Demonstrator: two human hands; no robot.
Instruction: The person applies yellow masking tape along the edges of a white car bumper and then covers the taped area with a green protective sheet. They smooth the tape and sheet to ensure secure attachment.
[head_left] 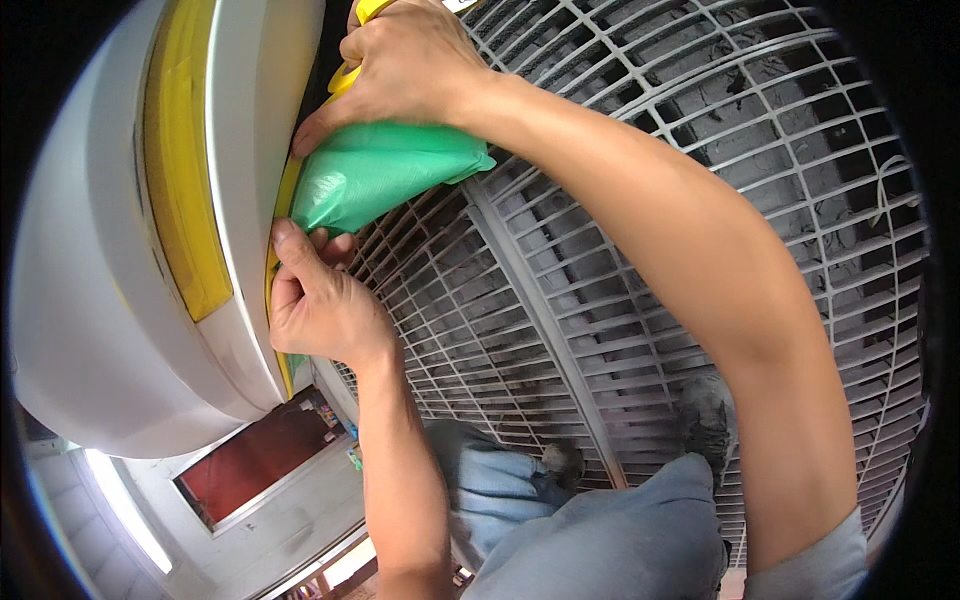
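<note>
At the edge of a white curved panel, which looks like a vehicle body part, my left hand is closed, thumb and fingers pinching the lower end of a green plastic sheet beside yellow tape. Above it, my right hand curls around what looks like a roll of yellow tape, its thumb pressed against the panel edge. The sheet bulges out between the two hands. A wide yellow tape strip runs along the panel's face. My right hand partly hides the roll.
Underfoot lies a metal floor grating with a dark grey pit below. My bent knees in blue trousers are close beneath my arms. At lower left are a light wall with a dark red panel and a bright lamp strip.
</note>
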